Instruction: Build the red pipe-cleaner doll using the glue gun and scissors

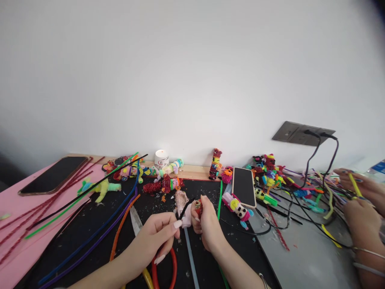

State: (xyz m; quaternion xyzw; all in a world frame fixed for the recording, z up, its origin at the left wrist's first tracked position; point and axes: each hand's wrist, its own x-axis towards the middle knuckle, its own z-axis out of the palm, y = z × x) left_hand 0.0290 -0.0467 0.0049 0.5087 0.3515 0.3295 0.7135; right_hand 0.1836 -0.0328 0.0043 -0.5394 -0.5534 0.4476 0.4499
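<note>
1. I see the left hand (161, 235) pinching a black fuzzy stick (184, 212) between thumb and finger.
2. The right hand (209, 228) is curled up, with its fingers wrapped tight around a small red bit (197, 207).
3. The black fuzzy stick points at the red bit. Both are over the black mat (249, 259) in the middle of the bench (303, 261). I can't tell if they touch.
4. Just behind the hands is a pale pink tool (181, 200). A long pale stick (191, 257) runs from it toward the front edge.
5. Scissors (136, 220) lie by the left hand, their blade pointing to the back edge.
6. A white cup (161, 159), bright fuzzy toys (172, 183) and a phone (244, 186) are near the back edge.
7. Another phone (54, 175) lies on a pink sheet (15, 245), close to the back left corner.
8. By the right edge, another person's hands (362, 212) have something yellow (355, 184).
</note>
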